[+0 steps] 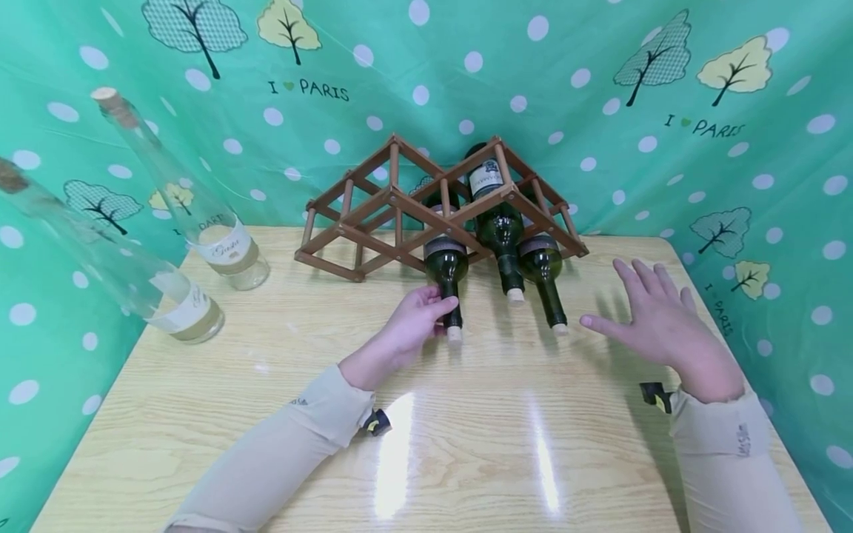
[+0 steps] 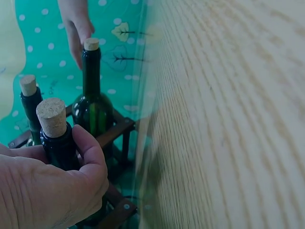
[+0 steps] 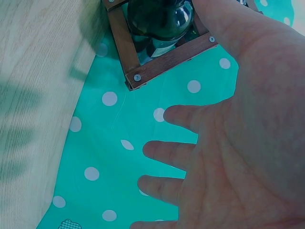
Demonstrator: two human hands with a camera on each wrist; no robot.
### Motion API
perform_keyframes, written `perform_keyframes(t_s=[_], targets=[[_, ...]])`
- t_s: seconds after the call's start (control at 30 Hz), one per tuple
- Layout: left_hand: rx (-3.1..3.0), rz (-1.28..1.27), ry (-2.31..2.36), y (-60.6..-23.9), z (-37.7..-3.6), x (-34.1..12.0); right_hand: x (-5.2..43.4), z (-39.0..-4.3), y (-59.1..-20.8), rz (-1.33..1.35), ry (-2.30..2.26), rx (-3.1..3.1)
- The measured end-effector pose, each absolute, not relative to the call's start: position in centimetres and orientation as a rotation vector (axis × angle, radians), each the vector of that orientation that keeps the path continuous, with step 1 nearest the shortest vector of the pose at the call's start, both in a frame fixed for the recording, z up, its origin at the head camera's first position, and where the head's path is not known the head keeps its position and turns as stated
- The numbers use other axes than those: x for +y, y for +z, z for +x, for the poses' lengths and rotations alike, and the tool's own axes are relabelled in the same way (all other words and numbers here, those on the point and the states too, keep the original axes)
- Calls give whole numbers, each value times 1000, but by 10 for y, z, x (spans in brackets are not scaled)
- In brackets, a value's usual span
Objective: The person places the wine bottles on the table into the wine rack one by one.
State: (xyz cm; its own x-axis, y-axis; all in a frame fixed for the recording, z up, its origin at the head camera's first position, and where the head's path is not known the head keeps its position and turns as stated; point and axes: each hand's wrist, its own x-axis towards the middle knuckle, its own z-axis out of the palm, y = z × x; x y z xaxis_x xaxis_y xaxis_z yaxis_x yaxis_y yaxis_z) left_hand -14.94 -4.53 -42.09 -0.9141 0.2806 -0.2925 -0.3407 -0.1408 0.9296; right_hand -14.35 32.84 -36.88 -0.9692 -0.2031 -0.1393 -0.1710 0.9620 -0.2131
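Observation:
A brown wooden wine rack (image 1: 373, 211) stands at the back of the table and holds three dark green corked bottles, necks toward me. My left hand (image 1: 429, 312) grips the neck of the left bottle (image 1: 445, 268), just behind its cork (image 2: 51, 117); the fingers (image 2: 90, 157) curl round the dark glass. The middle bottle (image 1: 501, 229) and the right bottle (image 1: 543, 270) lie untouched. My right hand (image 1: 643, 311) hovers open, fingers spread, to the right of the right bottle and holds nothing. In the right wrist view the spread fingers (image 3: 190, 157) are below the rack's corner (image 3: 162, 64).
Two clear glass bottles with corks, one nearer (image 1: 113, 259) and one farther back (image 1: 193, 200), stand at the table's left side. The light wooden table (image 1: 466, 429) is ringed by a green polka-dot cloth (image 1: 566, 74) behind and on both sides.

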Motion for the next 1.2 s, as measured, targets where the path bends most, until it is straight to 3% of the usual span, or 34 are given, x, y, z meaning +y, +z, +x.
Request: perform_keyframes(t_s=[1.2], targets=[[1671,-31,2122,-421,-161,-50,328,-142,-367,-280,-313,2947]])
